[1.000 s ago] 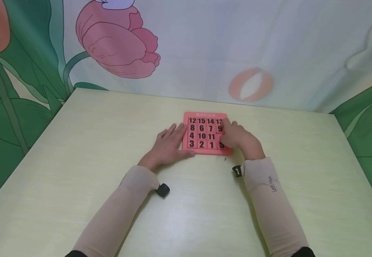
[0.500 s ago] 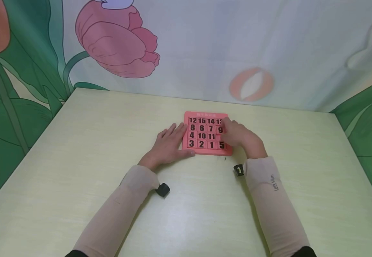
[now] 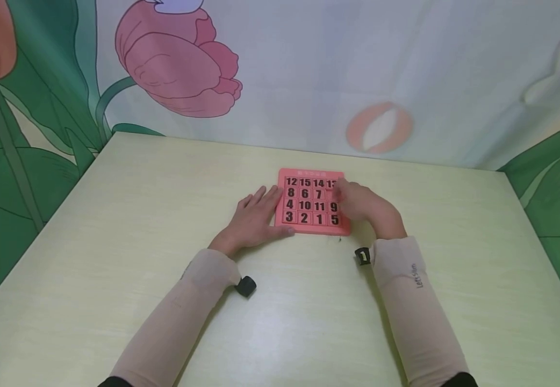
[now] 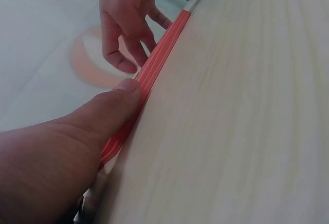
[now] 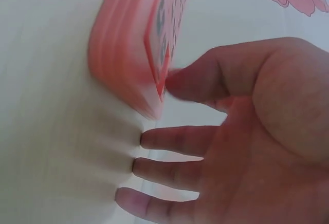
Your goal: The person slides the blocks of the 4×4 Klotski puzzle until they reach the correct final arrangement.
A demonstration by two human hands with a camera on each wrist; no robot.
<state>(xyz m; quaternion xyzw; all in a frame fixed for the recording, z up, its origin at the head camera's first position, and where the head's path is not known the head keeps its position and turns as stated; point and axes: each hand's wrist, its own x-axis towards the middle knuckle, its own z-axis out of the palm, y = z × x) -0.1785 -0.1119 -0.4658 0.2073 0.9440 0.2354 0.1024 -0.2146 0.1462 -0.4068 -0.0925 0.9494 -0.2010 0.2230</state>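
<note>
A pink number slide puzzle (image 3: 313, 228) lies flat on the table, its tiles bearing black numbers. My left hand (image 3: 253, 223) rests at its left side with fingers straight, the thumb (image 4: 115, 98) against the front edge near the corner. At the right column is my right hand (image 3: 364, 204), its thumb (image 5: 190, 82) right at the tile surface and the index finger mostly hidden behind. The other fingers (image 5: 175, 137) stretch down beside the puzzle toward the table. The 9 tile (image 3: 334, 207) sits above the 5 tile (image 3: 335, 220). My right fingertips partly cover the 13 tile (image 3: 330, 184).
The pale wooden table (image 3: 280, 322) extends around the puzzle on all sides. A printed curtain (image 3: 299, 80) with flowers and leaves hangs behind its far edge. A small dark speck (image 3: 340, 239) lies just in front of the puzzle.
The 9 tile has slid down one row in the right column, so the gap now sits above it. My right hand has shifted slightly to the right; the left hand stays put.
</note>
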